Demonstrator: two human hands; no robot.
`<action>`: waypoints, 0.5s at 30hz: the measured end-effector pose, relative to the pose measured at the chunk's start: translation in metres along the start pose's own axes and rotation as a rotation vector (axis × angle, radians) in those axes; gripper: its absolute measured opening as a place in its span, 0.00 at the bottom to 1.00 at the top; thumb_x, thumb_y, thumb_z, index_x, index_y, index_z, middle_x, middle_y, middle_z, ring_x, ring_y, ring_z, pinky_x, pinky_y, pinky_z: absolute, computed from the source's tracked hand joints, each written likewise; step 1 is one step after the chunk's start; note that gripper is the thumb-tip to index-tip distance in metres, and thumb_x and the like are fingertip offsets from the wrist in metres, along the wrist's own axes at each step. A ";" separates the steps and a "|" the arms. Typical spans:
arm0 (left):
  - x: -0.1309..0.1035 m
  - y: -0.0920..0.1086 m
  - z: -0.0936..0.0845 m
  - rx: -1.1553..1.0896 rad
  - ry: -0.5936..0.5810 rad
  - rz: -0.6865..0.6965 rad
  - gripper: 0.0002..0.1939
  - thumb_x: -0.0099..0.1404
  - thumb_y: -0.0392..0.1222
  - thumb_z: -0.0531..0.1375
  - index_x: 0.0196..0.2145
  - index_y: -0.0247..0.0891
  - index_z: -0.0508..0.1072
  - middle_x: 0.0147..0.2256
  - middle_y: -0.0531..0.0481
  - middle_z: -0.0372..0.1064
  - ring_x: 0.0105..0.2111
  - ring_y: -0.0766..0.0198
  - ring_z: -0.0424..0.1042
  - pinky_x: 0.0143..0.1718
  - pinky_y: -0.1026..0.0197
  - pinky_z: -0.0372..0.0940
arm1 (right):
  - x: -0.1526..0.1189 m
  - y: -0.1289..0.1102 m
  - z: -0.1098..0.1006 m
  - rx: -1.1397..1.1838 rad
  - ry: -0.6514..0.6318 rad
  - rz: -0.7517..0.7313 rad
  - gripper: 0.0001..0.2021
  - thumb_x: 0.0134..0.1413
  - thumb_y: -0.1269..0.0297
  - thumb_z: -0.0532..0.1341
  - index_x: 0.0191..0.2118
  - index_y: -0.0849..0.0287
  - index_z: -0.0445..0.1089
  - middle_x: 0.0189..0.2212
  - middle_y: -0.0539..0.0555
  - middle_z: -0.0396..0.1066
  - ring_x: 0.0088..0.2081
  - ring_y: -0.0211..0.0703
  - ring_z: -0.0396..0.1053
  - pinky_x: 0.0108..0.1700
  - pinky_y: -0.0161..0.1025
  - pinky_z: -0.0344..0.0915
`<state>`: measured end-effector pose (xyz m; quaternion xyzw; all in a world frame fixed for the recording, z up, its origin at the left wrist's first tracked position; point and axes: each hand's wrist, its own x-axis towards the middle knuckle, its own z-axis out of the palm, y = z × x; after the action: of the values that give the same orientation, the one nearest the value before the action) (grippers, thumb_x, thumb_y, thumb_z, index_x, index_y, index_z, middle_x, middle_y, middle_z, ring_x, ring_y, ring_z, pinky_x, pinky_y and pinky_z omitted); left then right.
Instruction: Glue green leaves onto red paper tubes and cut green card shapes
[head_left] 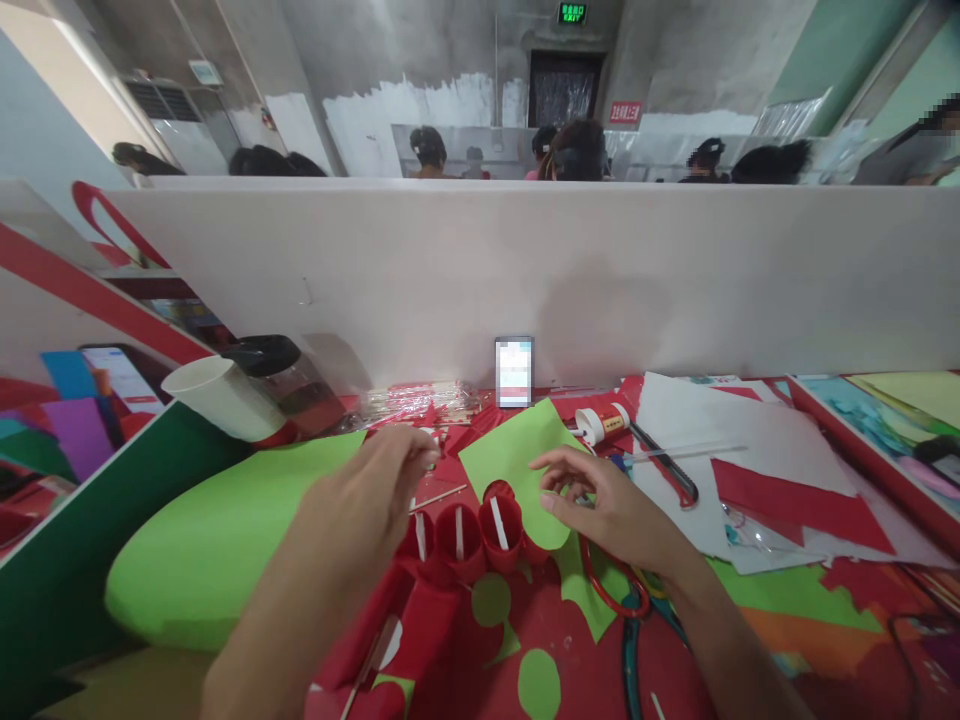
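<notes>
A row of red paper tubes (459,540) is standing on the table between my hands, narrow white strips (459,532) poking up inside them. Just behind, a light green sheet (510,455) is lying at a slant, reaching under my right hand (600,495). Those fingers are curling loosely, a gap between thumb and forefinger, gripping nothing that I can see — whether they are touching the sheet I cannot tell. My left hand (382,475) is hovering left of the tubes, its fingers bending close together; anything pinched there is hidden from me.

The red tabletop (592,675) is carrying green discs (539,684) in front, and a dark teal handle (631,660) is lying near my right forearm. To the right, a cutter (667,465) is resting by white sheets (690,515); to the left, a big green sheet (195,545) is curving beside a pale cup (214,390). A phone (514,372) is leaning against the white partition (420,270). Beyond it, people's heads (427,147) are showing — and a green exit sign (572,13) is glowing on the patchy grey wall (420,50), above a dark doorway (565,88).
</notes>
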<state>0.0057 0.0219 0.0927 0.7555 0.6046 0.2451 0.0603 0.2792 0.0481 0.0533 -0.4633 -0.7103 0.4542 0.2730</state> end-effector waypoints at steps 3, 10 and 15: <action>-0.002 -0.019 -0.011 0.146 -0.023 -0.141 0.12 0.75 0.48 0.42 0.38 0.45 0.60 0.26 0.51 0.70 0.24 0.55 0.68 0.25 0.58 0.52 | -0.001 0.000 -0.001 -0.001 0.001 -0.024 0.12 0.63 0.60 0.62 0.51 0.51 0.71 0.45 0.54 0.74 0.47 0.48 0.71 0.48 0.45 0.67; 0.007 -0.013 -0.015 0.134 -0.142 -0.177 0.11 0.71 0.50 0.52 0.33 0.44 0.63 0.27 0.52 0.73 0.26 0.56 0.71 0.27 0.59 0.54 | -0.002 -0.003 0.001 -0.016 -0.009 -0.062 0.12 0.64 0.61 0.61 0.51 0.51 0.71 0.45 0.54 0.75 0.47 0.47 0.72 0.49 0.44 0.68; 0.007 -0.015 -0.007 0.153 -0.200 -0.101 0.11 0.72 0.47 0.50 0.39 0.45 0.71 0.28 0.51 0.76 0.28 0.54 0.73 0.28 0.57 0.57 | -0.005 -0.005 0.000 -0.046 0.009 -0.089 0.11 0.65 0.62 0.60 0.52 0.52 0.71 0.44 0.54 0.75 0.46 0.46 0.72 0.48 0.44 0.68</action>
<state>-0.0096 0.0312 0.0948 0.7470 0.6499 0.1182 0.0750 0.2796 0.0431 0.0580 -0.4395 -0.7392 0.4231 0.2854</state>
